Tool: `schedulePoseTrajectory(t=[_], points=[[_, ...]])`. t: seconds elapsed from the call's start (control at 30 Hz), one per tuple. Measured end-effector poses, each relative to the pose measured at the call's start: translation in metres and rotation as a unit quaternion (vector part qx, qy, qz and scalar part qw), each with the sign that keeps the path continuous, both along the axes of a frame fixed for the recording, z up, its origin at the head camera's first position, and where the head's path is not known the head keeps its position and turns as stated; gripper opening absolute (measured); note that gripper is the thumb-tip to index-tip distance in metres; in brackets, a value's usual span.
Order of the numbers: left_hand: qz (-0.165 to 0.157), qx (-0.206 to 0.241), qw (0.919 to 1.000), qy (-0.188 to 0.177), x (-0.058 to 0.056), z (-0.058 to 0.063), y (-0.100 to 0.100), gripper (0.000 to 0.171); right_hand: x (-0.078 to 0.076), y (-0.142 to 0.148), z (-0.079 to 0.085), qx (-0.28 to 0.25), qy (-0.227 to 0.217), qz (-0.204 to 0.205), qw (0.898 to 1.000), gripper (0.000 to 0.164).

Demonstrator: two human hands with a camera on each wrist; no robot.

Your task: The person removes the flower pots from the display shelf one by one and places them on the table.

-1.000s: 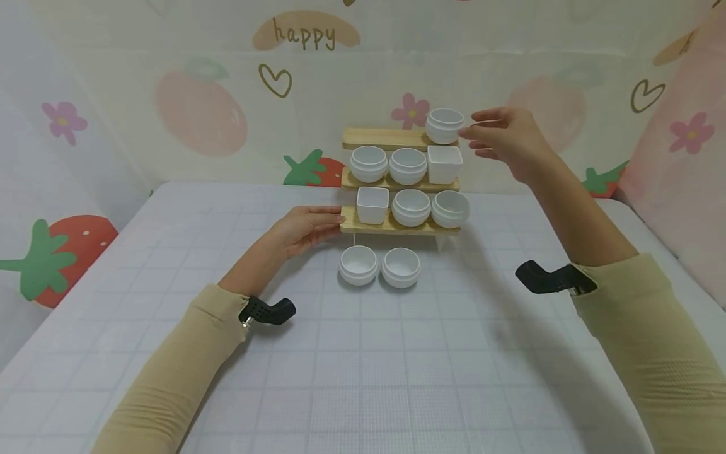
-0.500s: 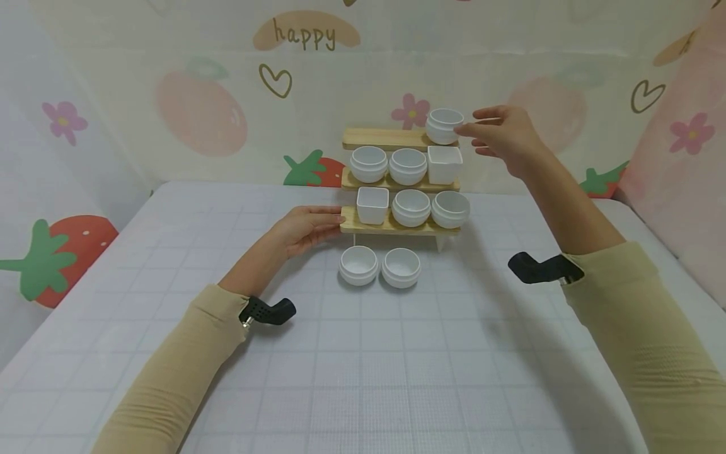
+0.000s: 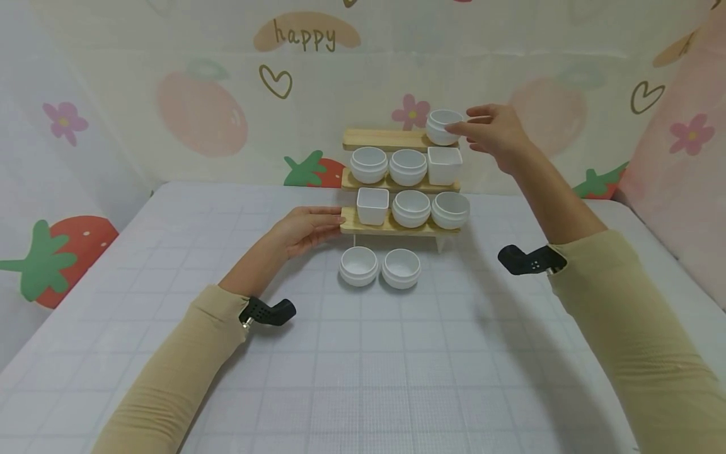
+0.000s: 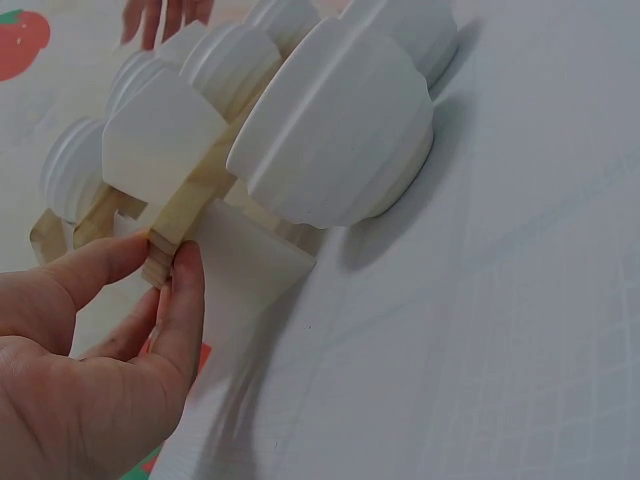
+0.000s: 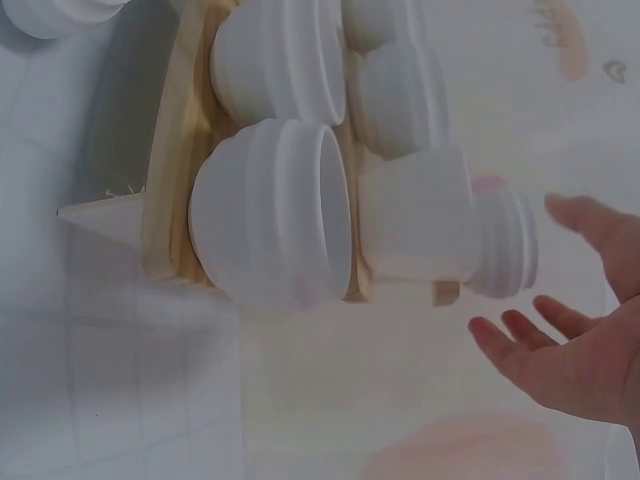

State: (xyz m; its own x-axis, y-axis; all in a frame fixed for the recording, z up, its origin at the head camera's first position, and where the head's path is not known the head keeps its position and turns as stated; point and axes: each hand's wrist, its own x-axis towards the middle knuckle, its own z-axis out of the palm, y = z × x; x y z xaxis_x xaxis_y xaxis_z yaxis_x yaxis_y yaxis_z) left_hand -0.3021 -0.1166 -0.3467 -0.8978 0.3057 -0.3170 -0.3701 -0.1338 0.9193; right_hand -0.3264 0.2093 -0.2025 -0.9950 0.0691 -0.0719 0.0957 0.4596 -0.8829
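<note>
Backdrop (image 3: 363, 82) behind topmost round white bowl (image 3: 437, 132)

A decorated nook, in what kind of building cannot be told; a gridded tablecloth (image 3: 363, 366) spreads below; a creased backdrop (image 3: 482, 38), printed with strawberries (image 3: 329, 171), flowers (image 3: 412, 113) and "happy" lettering (image 3: 306, 34), stands behind; similarly printed panels (image 3: 34, 164) flank it.

Left fingers (image 3: 326, 219) at left end, bottom shelf (image 3: 397, 231) | right of them, front cups (image 3: 411, 209) on it | nearer, rightward: two cups (image 3: 359, 268) on table (image 3: 340, 378) | right fingers (image 3: 476, 130): top cup (image 3: 438, 130) beside, on top shelf (image 3: 386, 139) | lower left: middle cups (image 3: 408, 169), middle shelf (image 3: 346, 181)
</note>
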Motion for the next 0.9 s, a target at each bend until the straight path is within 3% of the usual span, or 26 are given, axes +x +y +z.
schedulePoseTrajectory(t=[0.9], points=[[-0.003, -0.006, 0.9999, 0.008, 0.003, 0.002, 0.003, 0.052, -0.015, -0.01, -0.006, -0.035, 0.013, 0.02, 0.999, 0.078]])
